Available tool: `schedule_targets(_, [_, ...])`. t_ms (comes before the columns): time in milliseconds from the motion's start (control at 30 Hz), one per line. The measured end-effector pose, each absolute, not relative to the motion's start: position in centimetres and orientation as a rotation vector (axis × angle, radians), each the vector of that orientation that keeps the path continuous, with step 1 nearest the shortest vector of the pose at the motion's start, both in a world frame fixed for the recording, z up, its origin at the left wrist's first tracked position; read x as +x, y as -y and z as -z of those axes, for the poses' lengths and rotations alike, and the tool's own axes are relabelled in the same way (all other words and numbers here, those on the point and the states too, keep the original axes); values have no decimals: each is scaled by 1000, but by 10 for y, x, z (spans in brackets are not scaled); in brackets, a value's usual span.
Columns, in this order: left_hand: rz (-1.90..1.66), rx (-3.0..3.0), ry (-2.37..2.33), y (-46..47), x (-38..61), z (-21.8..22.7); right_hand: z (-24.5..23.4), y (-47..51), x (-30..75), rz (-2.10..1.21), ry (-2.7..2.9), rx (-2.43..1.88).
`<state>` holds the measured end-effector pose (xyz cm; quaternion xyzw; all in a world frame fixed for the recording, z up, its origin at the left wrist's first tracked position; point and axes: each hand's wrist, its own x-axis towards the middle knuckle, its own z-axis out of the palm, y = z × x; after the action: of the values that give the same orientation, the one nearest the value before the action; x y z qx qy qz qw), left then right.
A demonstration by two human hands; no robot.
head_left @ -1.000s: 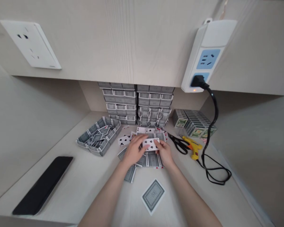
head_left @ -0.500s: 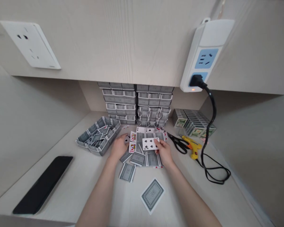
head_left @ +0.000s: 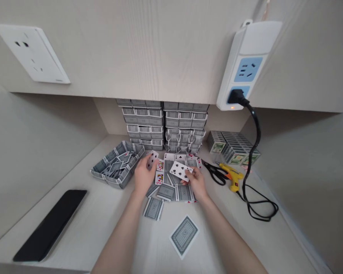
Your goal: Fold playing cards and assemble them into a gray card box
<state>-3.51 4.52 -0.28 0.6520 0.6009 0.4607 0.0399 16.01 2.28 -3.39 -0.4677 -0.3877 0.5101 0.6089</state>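
Note:
My left hand (head_left: 143,176) is closed on a black-suited playing card (head_left: 151,159), lifted just off the spread of loose cards (head_left: 171,180) on the desk. My right hand (head_left: 196,182) pinches another face-up spade card (head_left: 179,170) above the same spread. Most cards in the spread lie face down with grey patterned backs; a few show faces. One face-down card (head_left: 153,208) lies near my left wrist and a single card (head_left: 185,236) lies closer to me.
A tray folded from cards (head_left: 117,167) sits left of the spread. Stacks of card boxes (head_left: 162,125) stand at the back, more packs (head_left: 234,147) at the right. Scissors (head_left: 215,172), a yellow glue gun (head_left: 231,176) with black cable, a wall power strip (head_left: 247,64) and a black phone (head_left: 50,225) are nearby.
My left hand moved left off the spade card, reached a card at the spread's left edge and lifted it. My right hand kept the spade card and tilted it.

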Motion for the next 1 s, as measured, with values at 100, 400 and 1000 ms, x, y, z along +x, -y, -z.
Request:
schedule_targets(100, [-1395,2114,-1627,-32,-13,-3,32,-22,157,-1221,949,-1043])
schedule_targets(400, [-1216,2320,-1427,-17,24,8,34,-19,158,-1373,1044,-909])
schedule_targets(1000, [-1304,1497,-1197,-35,12,13,30,-21,158,-1269,1085,-1008])
